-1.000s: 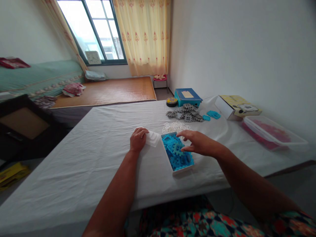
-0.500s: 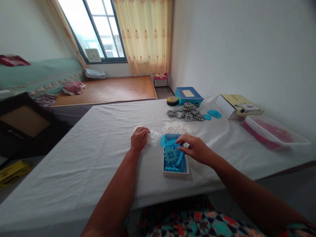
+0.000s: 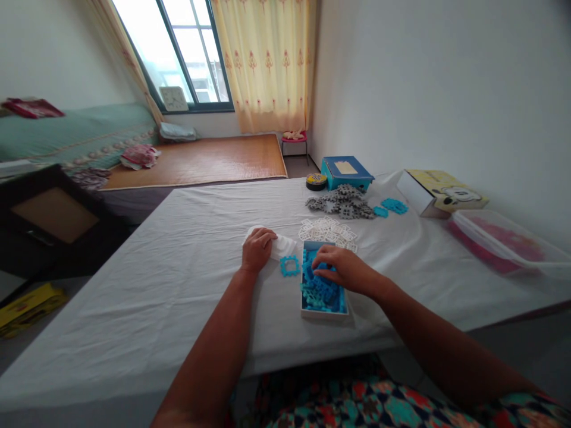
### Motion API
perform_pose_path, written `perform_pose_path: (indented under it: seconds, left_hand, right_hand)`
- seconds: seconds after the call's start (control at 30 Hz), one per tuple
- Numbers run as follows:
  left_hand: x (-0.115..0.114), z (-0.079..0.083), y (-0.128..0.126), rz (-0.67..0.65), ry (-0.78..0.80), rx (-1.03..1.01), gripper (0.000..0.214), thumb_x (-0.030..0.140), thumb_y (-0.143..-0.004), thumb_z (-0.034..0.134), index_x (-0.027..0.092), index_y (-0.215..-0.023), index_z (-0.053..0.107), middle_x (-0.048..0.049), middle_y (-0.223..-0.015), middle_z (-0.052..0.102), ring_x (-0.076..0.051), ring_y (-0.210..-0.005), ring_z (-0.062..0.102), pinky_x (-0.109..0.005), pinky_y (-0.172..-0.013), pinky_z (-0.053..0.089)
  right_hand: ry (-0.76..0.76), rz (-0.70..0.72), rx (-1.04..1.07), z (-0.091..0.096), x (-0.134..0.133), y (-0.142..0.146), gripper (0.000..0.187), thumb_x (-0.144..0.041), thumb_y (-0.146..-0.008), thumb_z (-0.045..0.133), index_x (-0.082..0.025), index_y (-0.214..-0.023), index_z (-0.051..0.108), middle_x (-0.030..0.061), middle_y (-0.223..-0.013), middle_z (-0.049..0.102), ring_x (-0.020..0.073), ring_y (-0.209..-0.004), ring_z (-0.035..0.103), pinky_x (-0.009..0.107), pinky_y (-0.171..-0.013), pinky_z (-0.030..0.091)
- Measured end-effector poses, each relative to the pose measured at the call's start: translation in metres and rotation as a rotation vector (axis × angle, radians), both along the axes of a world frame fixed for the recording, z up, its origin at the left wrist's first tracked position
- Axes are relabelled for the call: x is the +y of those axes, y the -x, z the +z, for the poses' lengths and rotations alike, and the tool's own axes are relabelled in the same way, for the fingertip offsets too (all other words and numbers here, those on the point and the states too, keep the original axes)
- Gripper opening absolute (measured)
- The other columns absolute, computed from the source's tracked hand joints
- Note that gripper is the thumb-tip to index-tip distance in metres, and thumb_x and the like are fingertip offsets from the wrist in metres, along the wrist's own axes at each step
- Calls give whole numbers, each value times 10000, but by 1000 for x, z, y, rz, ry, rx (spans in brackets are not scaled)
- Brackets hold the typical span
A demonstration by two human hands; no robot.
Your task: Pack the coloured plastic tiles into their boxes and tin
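Note:
My left hand (image 3: 257,249) rests on the cloth with its fingers curled over the edge of a translucent white plastic lid or tray (image 3: 284,245). Just right of it a blue square frame piece (image 3: 289,266) with notched edges lies flat. A white-rimmed open box (image 3: 325,315) holds many blue interlocking plastic pieces (image 3: 329,290), a teal one (image 3: 312,295) tilted among them. Inside the box's upper part, my right hand (image 3: 341,267) has thumb and index finger closed around a blue piece, partly hidden by the fingers.
Beyond the box lie a pile of white pieces (image 3: 328,230) and a heap of grey ones (image 3: 343,203). Farther back stand a round tin (image 3: 316,182) and a blue box (image 3: 348,172). To the right are blue pieces (image 3: 395,205), a yellow box (image 3: 441,191) and a clear tub (image 3: 508,241).
The blue frame piece that was tilted by the box's left edge now lies flat beside it. My right hand has reached down among the pieces, and the teal piece has tipped.

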State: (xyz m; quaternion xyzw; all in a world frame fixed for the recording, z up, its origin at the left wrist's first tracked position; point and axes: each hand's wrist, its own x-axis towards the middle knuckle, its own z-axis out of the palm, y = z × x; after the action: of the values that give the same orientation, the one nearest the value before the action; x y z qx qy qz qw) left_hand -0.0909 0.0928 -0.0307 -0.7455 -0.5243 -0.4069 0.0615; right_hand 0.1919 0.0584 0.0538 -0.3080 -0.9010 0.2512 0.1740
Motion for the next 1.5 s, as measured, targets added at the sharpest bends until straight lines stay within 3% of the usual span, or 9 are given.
perform_pose_path:
  seconds: [0.17, 0.3, 0.5, 0.67, 0.87, 1.1, 1.2, 1.33, 1.5]
  left_hand:
    - [1, 0, -1, -4, 2, 5, 264, 73, -829, 479, 229, -854, 691, -19, -942, 704, -188, -971, 582, -339, -904, 489]
    - [-1, 1, 0, 0, -18, -2, 266, 59, -818, 480, 224, -843, 688, -18, -926, 703, -191, -967, 580, -339, -901, 492]
    - [-1, 1, 2, 19, -18, 10, 256, 73, -818, 491, 229, -836, 695, -24, -925, 704, -193, -972, 588, -341, -901, 501]
    - [-1, 1, 2, 14, -11, 7, 251, 92, -833, 493, 234, -843, 700, -24, -929, 704, -189, -964, 592, -340, -898, 502]
    - [-2, 0, 1, 7, -16, -13, 257, 103, -853, 480, 238, -857, 699, -24, -935, 706, -185, -980, 594, -344, -918, 493]
    - [-1, 0, 0, 8, -2, 3, 252, 107, -859, 481, 236, -850, 697, -23, -938, 706, -182, -971, 597, -326, -892, 498]
    - [-2, 0, 2, 20, -7, -7, 260, 104, -857, 473, 236, -845, 697, -22, -936, 706, -184, -973, 599, -328, -893, 500]
    - [-4, 1, 2, 43, 12, -13, 264, 101, -847, 473, 236, -833, 700, -19, -929, 708, -187, -962, 607, -329, -891, 503]
    - [-3, 1, 3, 32, 9, -2, 264, 96, -838, 477, 239, -840, 700, -18, -929, 709, -191, -963, 607, -335, -895, 502]
  right_hand:
    - [-207, 7, -12, 8, 14, 32, 134, -229, -884, 623, -201, -979, 713, 63, -948, 690, 185, -896, 593, 327, -847, 455]
    - [-333, 137, -385, 14, 8, 79, 234, -345, -779, 750, -178, -939, 719, 129, -958, 709, 311, -1055, 549, 458, -903, 421]
    - [-369, 121, -604, 4, 6, 115, 171, -116, -847, 553, -157, -936, 694, 146, -1001, 701, 304, -987, 620, 489, -854, 433]
    - [-259, 95, -449, 13, 22, 95, 306, -228, -712, 686, -199, -1014, 646, 56, -924, 723, 252, -870, 661, 320, -717, 455]
    - [-183, -114, -197, 51, 38, 23, 356, -221, -719, 681, -216, -1071, 621, -4, -876, 718, 155, -780, 637, 238, -692, 429]
    - [-140, 234, -49, 7, 21, 10, 237, -219, -888, 598, -236, -1101, 700, 52, -1115, 679, 171, -1004, 614, 299, -902, 448]
    - [-143, 197, -4, -9, 15, 14, 194, -204, -915, 565, -223, -1003, 737, 67, -1037, 698, 178, -947, 621, 334, -902, 460]
    - [-242, 76, 9, -3, 4, 11, 210, -210, -916, 565, -241, -1049, 725, 93, -1168, 647, 212, -1053, 578, 388, -945, 447]
    - [-155, 324, -31, 11, -18, 8, 359, -414, -843, 676, -234, -1154, 670, 89, -1189, 646, 225, -1064, 562, 398, -966, 439]
